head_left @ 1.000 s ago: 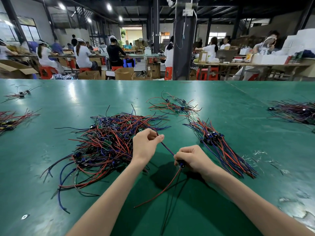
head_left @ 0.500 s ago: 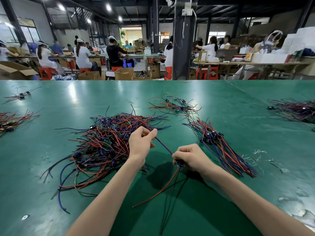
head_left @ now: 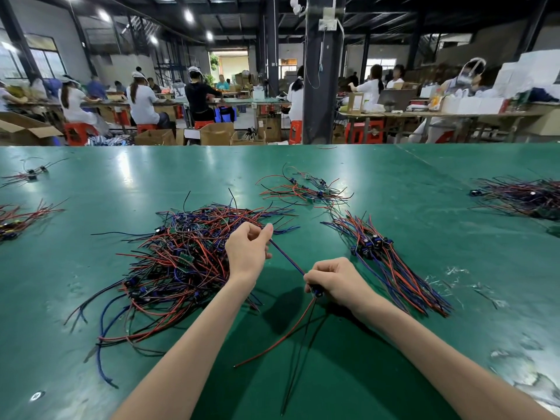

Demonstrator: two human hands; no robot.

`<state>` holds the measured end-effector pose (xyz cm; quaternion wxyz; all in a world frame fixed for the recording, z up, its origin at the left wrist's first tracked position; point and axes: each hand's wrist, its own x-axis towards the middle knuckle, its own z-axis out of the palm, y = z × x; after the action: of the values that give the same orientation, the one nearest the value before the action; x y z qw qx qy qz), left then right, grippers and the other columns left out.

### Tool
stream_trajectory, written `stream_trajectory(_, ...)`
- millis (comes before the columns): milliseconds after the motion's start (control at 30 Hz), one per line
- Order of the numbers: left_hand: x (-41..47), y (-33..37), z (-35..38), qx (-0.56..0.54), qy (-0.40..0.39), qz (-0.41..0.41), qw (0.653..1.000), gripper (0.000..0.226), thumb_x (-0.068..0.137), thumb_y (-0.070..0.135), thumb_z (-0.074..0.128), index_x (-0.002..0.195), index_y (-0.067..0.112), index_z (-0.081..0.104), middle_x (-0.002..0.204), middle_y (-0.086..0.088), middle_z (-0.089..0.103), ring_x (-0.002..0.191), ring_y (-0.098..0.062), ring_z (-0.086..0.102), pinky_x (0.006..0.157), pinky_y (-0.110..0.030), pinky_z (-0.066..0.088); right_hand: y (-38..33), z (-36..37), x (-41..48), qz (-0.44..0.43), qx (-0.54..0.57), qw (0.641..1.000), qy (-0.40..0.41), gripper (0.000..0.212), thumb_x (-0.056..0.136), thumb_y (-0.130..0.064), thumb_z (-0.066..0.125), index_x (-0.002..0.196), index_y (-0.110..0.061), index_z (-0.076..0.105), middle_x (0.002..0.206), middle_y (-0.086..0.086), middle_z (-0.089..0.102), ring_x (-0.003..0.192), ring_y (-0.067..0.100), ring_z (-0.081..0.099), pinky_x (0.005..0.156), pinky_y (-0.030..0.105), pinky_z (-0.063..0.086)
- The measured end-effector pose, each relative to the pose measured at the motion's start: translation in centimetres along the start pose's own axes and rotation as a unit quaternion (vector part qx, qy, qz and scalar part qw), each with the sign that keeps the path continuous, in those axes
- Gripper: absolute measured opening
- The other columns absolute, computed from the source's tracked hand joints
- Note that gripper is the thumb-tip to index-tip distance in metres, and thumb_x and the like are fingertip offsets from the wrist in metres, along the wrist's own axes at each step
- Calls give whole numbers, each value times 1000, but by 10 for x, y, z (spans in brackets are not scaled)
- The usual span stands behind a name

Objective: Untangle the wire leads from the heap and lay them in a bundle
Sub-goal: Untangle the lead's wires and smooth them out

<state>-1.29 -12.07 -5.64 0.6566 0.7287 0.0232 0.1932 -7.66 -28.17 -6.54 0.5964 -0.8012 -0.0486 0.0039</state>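
Pinching a blue lead (head_left: 286,257) taut, the left hand (head_left: 246,253) and right hand (head_left: 336,281) curl fingers round it (a red tail (head_left: 288,332) dangles), between heap (head_left: 181,253) and bundle (head_left: 394,268), toward the surface's (head_left: 75,268) near edge.

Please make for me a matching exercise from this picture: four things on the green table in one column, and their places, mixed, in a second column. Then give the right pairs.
Things
1. big tangled heap
2. sorted bundle
3. blue lead
4. small loose cluster

Places
A. stretched from the left hand to the right hand
B. lying right of the right hand
C. lying left of the left hand
D. farther from the person, beyond both hands

Pairs: 1-C, 2-B, 3-A, 4-D
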Motion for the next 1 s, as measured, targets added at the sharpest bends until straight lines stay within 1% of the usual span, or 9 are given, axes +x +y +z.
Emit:
stream_trajectory(133,12,3,11,-23,-28,-36,999,24,84,17,71,68,9,56,64,-6,57,52,-13,52,48,-22,48,3,1,1,2,13,1000,1,30,77,-6,61,49,-14,66,48,0,59,44,8,49,48,14,40)
stream_trajectory(300,18,1,16,23,-25,-6,999,25,79,15,76,66,9,56,66,-7,58,48,-14,55,45,-17,46,6,-2,3,7,27,1000,7,26,77,-6,61,51,-11,66,47,0,57,44,9,48,48,14,38)
stream_trajectory(433,12,-9,13,51,-18,-7,999,26,79,16,76,67,9,54,65,-3,58,42,-9,55,46,-17,44,3,-1,3,13,37,999,4,30,77,-4,61,48,-13,63,44,-2,52,39,8,44,43,13,36)
stream_trajectory(533,11,-9,9,25,-6,-10,1000,27,77,13,78,67,10,53,63,-1,56,40,-5,53,50,-21,47,1,-1,1,12,36,999,2,32,77,-3,61,48,-14,64,45,0,52,39,8,44,43,13,36)
stream_trajectory(667,10,-7,3,-39,1,-14,999,26,78,13,77,67,10,54,62,-1,54,45,-2,50,49,-18,49,0,-1,-2,14,42,999,-4,33,78,-2,61,48,-13,64,48,3,53,40,9,45,43,13,36)
stream_trajectory(767,11,-5,-1,-91,-17,-46,995,22,82,16,73,71,8,56,62,-3,57,47,-4,53,50,-20,49,-3,-2,-4,11,45,999,-8,35,79,-1,60,47,-14,64,55,10,57,41,9,46,41,12,35)
stream_trajectory(833,12,-5,-4,-115,-30,-63,991,21,84,17,72,71,8,57,58,-1,57,47,-5,53,50,-20,49,-4,-2,-5,12,50,999,-10,37,80,0,60,46,-14,64,58,14,58,40,8,46,39,11,33)
stream_trajectory(900,13,-6,-6,-118,-33,-66,990,21,83,16,72,71,8,57,56,0,56,47,-6,53,50,-20,49,-5,-2,-5,13,53,998,-13,37,81,1,59,47,-14,64,58,14,57,38,7,46,37,11,32)
stream_trajectory(1000,13,-7,-7,-100,-29,-53,993,22,82,13,73,69,10,56,57,1,57,51,-9,53,50,-18,48,-7,-2,-7,14,53,998,-20,34,82,2,59,50,-10,64,51,7,56,36,5,45,36,9,30)
